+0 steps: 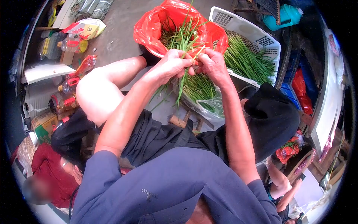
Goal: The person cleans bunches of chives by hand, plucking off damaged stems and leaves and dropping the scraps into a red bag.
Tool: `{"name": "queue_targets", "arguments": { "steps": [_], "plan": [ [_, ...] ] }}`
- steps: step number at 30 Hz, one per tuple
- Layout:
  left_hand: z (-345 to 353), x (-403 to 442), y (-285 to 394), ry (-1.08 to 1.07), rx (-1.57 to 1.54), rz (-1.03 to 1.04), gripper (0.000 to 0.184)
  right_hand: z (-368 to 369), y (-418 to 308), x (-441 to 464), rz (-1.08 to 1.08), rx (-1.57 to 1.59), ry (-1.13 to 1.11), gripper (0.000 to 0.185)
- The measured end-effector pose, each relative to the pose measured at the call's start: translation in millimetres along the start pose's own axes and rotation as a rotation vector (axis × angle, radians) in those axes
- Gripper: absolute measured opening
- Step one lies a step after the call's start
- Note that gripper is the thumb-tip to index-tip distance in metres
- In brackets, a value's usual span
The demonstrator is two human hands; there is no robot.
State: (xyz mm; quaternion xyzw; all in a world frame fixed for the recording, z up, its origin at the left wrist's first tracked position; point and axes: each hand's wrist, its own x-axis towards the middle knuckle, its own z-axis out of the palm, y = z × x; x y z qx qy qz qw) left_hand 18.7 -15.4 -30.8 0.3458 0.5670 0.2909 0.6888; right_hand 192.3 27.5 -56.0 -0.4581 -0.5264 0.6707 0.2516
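Observation:
My left hand [170, 66] is closed around a few long green garlic chives [182, 87], whose leaves hang below it and rise above it. Close beside it, my right hand [213, 66] pinches the same strands near their upper part. Just beyond both hands, a red plastic bag [147, 31] stands open with loose green and yellowish scraps inside. To the right, a white slotted basket [242, 28] holds a thick pile of garlic chives [248, 58]. Under my hands lies another bunch [197, 87], partly in clear plastic [212, 106].
Bottles with red handles [69, 84] line the left side. At the upper right is a teal jug [285, 16], with a blue crate [291, 80] below it. A person in a maroon top [46, 171] sits lower left; another person's arm [289, 196] shows lower right.

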Motion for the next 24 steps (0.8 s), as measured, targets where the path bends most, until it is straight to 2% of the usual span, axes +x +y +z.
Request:
{"name": "queue_targets", "arguments": {
  "steps": [3,9,17,24],
  "plan": [
    [0.1,0.5,-0.5,-0.003,0.010,-0.005,0.014,-2.5,-9.0,-1.9,-0.009,-0.005,-0.001,0.025],
    [1.7,-0.4,0.4,0.026,0.034,-0.018,0.013,-4.0,-6.5,2.5,-0.010,0.141,0.154,0.021],
    [0.8,2.2,0.0,0.049,-0.061,0.011,0.014,-2.2,3.8,5.2,0.006,0.174,-0.009,0.026],
    [-0.2,4.6,-4.0,0.054,-0.065,0.006,0.014,-5.4,6.9,5.8,-0.001,0.122,-0.042,0.022]
  ]
}}
